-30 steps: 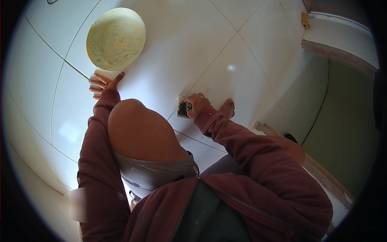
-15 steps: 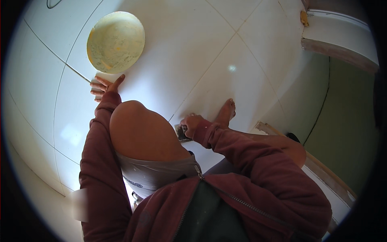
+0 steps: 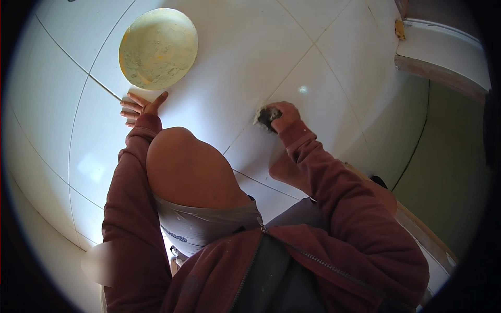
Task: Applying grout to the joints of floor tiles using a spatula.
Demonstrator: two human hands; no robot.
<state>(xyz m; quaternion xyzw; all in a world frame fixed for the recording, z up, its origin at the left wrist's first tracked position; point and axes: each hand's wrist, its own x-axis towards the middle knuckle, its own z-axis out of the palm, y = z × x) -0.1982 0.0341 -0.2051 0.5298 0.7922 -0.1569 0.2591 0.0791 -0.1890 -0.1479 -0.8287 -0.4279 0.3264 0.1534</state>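
My right hand [image 3: 286,115] grips a dark, rough-looking pad [image 3: 266,118] with pale paste along its edge, resting on a tile joint. Whether the pad is a scrubbing sponge or a folded rag I cannot tell. To the left, my left hand [image 3: 141,108] lies on the white tiled floor [image 3: 224,68] with its fingers spread and holds nothing. Just beyond its fingertips stands a round, shallow, pale yellow bowl [image 3: 192,39], its inside coated with whitish-yellow paste.
My bent left knee [image 3: 188,161] rises between my arms. My bare right foot [image 3: 288,171] stands partly behind the right sleeve. A brown-edged frame [image 3: 436,70] juts in at upper right, beside a greenish floor area [image 3: 443,161]. A dark line [image 3: 78,63] runs between tiles at left.
My right hand has moved forward and a little right with the pad, from beside my knee onto the tile joint. My left hand stays spread near the bowl; the view has shifted slightly.
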